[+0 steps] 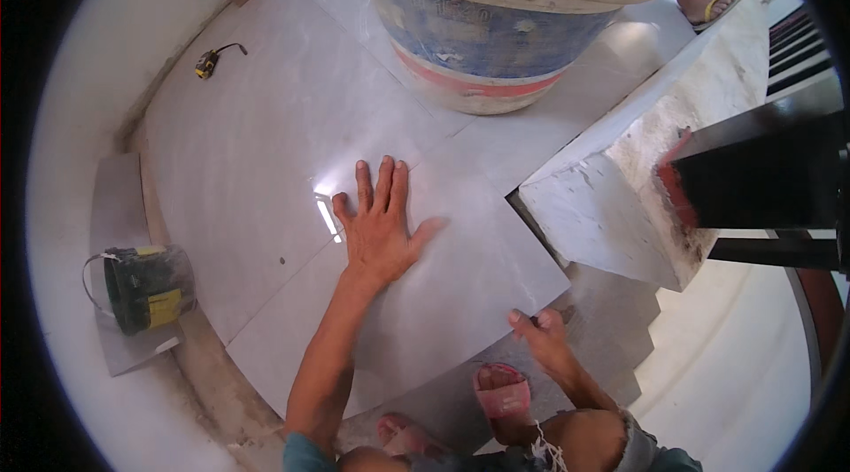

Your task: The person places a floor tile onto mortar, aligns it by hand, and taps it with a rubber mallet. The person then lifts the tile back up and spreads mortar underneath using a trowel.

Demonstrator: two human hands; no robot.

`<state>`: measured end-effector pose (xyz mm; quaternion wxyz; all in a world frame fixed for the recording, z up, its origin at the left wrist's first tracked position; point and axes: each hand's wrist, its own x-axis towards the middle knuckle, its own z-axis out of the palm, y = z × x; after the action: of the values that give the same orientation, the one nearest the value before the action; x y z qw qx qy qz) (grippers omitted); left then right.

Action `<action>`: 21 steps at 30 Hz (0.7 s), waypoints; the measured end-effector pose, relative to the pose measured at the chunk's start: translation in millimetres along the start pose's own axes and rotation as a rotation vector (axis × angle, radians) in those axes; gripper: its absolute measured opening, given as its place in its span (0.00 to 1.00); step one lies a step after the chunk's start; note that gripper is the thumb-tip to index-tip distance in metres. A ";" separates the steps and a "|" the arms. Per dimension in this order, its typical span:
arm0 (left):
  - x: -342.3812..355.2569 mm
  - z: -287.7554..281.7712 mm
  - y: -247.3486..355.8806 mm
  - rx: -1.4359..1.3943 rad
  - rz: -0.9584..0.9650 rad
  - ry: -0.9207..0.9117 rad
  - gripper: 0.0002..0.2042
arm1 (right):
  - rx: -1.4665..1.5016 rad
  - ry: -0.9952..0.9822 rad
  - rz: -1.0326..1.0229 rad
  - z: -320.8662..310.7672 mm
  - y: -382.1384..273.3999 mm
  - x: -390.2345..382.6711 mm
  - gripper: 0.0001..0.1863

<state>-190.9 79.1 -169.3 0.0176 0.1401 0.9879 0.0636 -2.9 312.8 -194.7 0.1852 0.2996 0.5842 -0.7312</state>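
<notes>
Left hand (381, 224) lies flat, fingers spread, on grey floor tile (460, 295), gripping nothing. Right hand (542, 335) pinches the tile's near right edge. Large bucket (487, 38) stands beyond.

Pale tiled floor, bright glare, work clutter all round.
Grey glossy floor tiles (257, 118) catch a white glare patch (329, 184). A big blue-and-red drum (482, 47) stands at the top. Right, a rough white step (611, 206) under a dark railing (761, 180). Left, a small dark bucket (146, 288) by the curved white wall (88, 82); a tape measure (208, 63) lies near it.
</notes>
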 end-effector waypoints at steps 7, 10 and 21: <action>2.7 -1.4 9.2 -0.013 -0.023 -0.008 0.45 | -0.048 0.032 -0.040 -24.4 27.5 8.7 0.07; -2.2 -4.5 7.1 -0.037 -0.021 0.002 0.45 | -0.137 0.014 -0.119 -31.8 39.6 15.5 0.08; -114.9 -8.1 -61.2 -0.099 -0.149 0.012 0.42 | -0.482 0.105 -0.011 -49.9 50.1 22.2 0.09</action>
<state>-97.8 -12.2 -167.3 0.0234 0.0648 0.9914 0.1115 22.7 350.3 -253.3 0.2166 0.2812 0.7523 -0.5550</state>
